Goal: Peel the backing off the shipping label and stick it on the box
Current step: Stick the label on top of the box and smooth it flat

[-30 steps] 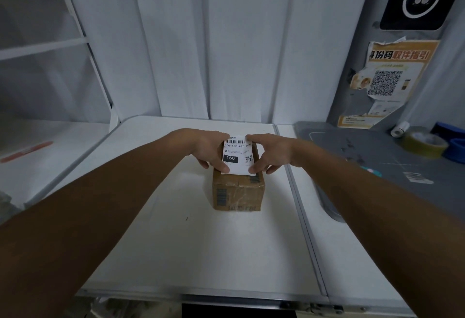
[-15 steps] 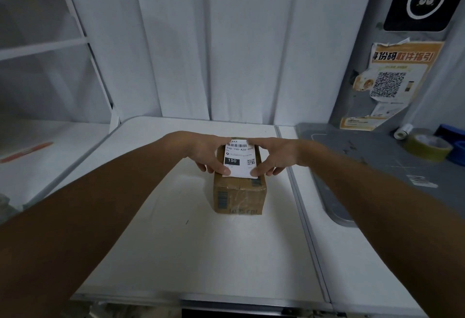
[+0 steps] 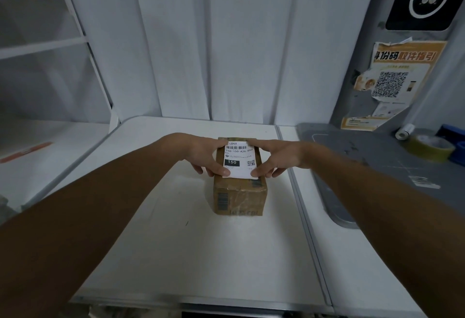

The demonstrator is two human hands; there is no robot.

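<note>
A small brown cardboard box (image 3: 239, 198) stands in the middle of the white table (image 3: 191, 254). A white shipping label (image 3: 239, 159) with a barcode and the number 150 lies flat on the box's top. My left hand (image 3: 203, 156) holds the label's left edge, thumb on its near left corner. My right hand (image 3: 275, 158) holds the right edge, thumb on the near right corner and index finger at the far corner. No backing sheet shows.
A grey mat (image 3: 377, 166) lies to the right with a roll of yellow-green tape (image 3: 431, 146), a small white roll (image 3: 404, 131) and blue items (image 3: 456, 139). An orange poster (image 3: 392, 81) hangs on the right wall. White shelves (image 3: 42, 46) stand at the left.
The label has come down from tilted above the box to lying flat on its top. Both hands lowered with it and stay at its edges.
</note>
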